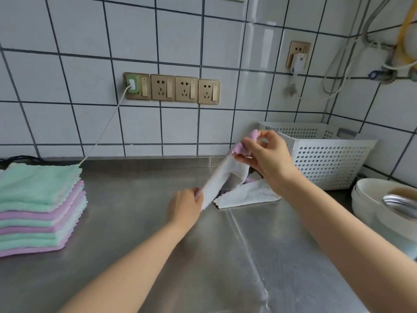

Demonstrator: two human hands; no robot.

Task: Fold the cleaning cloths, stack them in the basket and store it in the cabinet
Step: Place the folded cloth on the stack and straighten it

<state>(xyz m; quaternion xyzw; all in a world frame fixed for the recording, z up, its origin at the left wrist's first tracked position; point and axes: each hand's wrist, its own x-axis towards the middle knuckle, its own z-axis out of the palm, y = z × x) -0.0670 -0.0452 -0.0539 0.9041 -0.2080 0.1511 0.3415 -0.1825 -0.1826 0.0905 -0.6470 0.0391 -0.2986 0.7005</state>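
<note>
On counter, far left: one stack of about eight flat cloths. Mid: left hand and right hand each pinch a corner of one cloth, lifted over another cloth; folding step, next bring corners together. Right: one basket, apparently empty.

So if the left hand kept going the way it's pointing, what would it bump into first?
The left hand points up and right along the cloth it pinches, so probably the right hand, then the basket. Depth is unclear.
</note>
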